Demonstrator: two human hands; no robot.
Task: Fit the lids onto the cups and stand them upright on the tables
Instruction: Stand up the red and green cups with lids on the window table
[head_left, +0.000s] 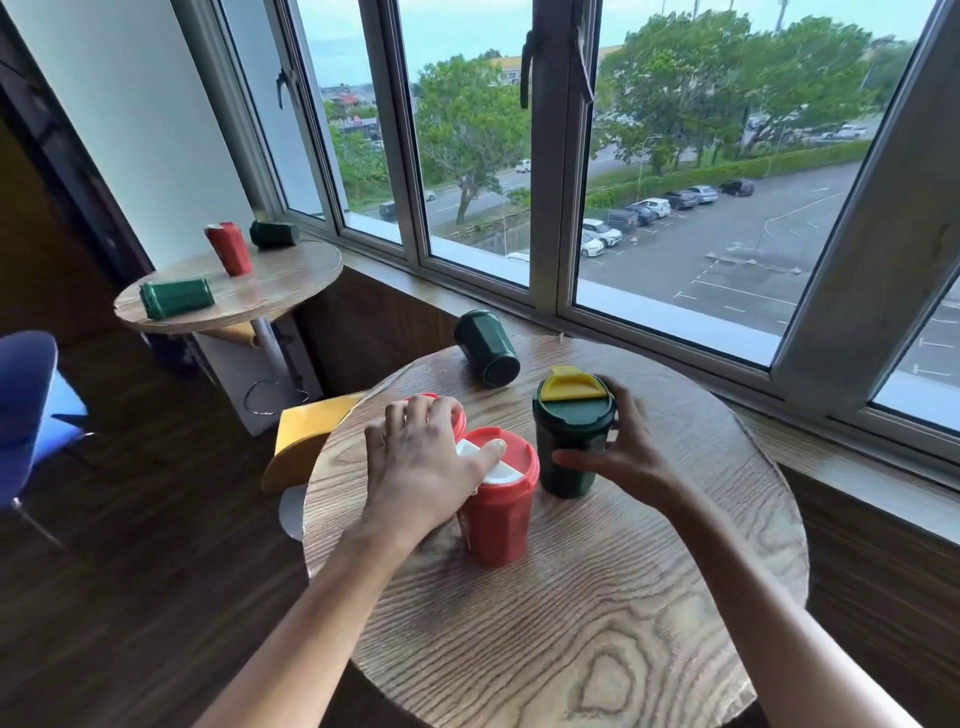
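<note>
On the near round table (597, 597) an upright red cup (501, 519) wears a red lid with a white flap. My left hand (421, 462) lies over it, thumb on the flap, fingers spread over a second red lidded cup (460, 410) just behind. My right hand (623, 447) wraps an upright dark green cup (566, 457) whose green lid has a yellow flap (571, 387). Another dark green cup (485, 348) lies on its side at the table's far edge. The far round table (270, 291) holds two green cups on their sides (176, 297) (274, 234) and a tilted red cup (229, 248).
A window sill (675, 322) runs along the far and right side of the near table. A yellow seat (306, 441) stands left of the near table, and a blue chair (31, 410) sits at the left edge. Dark wood floor lies between the tables.
</note>
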